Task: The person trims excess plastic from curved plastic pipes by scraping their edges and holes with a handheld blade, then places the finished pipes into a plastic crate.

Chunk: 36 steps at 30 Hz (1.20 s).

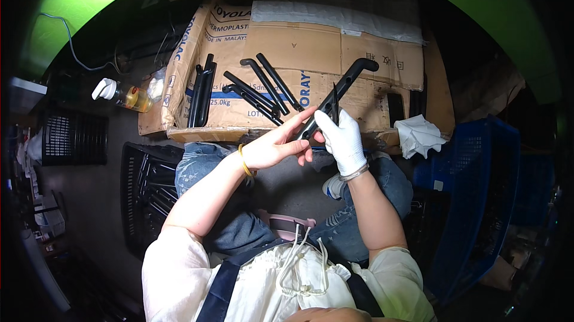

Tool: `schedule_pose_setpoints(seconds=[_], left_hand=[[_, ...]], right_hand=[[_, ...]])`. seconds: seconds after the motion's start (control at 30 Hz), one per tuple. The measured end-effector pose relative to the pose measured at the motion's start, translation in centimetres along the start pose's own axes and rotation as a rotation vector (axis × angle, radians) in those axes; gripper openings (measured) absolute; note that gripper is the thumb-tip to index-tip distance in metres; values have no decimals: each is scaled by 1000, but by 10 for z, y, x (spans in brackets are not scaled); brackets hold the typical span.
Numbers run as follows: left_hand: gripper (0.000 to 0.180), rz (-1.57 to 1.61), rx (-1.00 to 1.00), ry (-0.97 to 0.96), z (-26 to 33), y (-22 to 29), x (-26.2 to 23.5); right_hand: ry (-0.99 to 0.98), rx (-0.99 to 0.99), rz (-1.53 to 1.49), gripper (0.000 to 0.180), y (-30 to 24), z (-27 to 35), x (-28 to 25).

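Observation:
A black bent plastic tube (348, 77) with holes along it slants up to the right above the cardboard, its hooked end farthest from me. My bare left hand (276, 144) grips its near end, thumb on top and fingers reaching underneath. My right hand (342, 140), in a white glove, is closed against the tube's right side. Out of that fist rises a thin, dark, pointed blade-like tool (335, 96); its handle is hidden. Several similar black tubes (263, 86) lie on the cardboard to the left, and more stand together (203, 95) at its left edge.
Flattened cardboard (311, 44) covers the work surface. A crumpled white cloth (418, 135) hangs at its right corner. On the left lies a bottle with a white cap (128, 95). A black crate of dark parts (149, 181) stands by my left leg, blue crates (478, 184) to the right.

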<state>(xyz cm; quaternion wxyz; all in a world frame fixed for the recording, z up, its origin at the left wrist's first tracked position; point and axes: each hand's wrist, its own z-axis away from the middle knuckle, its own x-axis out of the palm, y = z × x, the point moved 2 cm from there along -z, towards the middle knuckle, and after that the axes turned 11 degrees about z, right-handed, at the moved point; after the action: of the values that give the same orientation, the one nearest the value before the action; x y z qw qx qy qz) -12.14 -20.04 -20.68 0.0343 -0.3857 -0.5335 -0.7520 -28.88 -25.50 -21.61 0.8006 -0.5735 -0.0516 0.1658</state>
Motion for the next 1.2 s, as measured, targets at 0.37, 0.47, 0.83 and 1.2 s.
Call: schedule_pose_setpoints(seconds=[0.37, 0.47, 0.83, 1.2], left_hand=[[51, 21, 146, 345, -2, -4, -7], [58, -12, 157, 516, 0, 1, -11], [68, -56, 51, 555, 5, 6, -8], [67, -62, 38, 562, 3, 1, -5]], right_hand=[[57, -184, 457, 23, -6, 1, -3], [-54, -200, 559, 20, -4, 10, 0], [-38, -559, 948, 14, -20, 31, 22], [-57, -529, 915, 14, -17, 32, 24]])
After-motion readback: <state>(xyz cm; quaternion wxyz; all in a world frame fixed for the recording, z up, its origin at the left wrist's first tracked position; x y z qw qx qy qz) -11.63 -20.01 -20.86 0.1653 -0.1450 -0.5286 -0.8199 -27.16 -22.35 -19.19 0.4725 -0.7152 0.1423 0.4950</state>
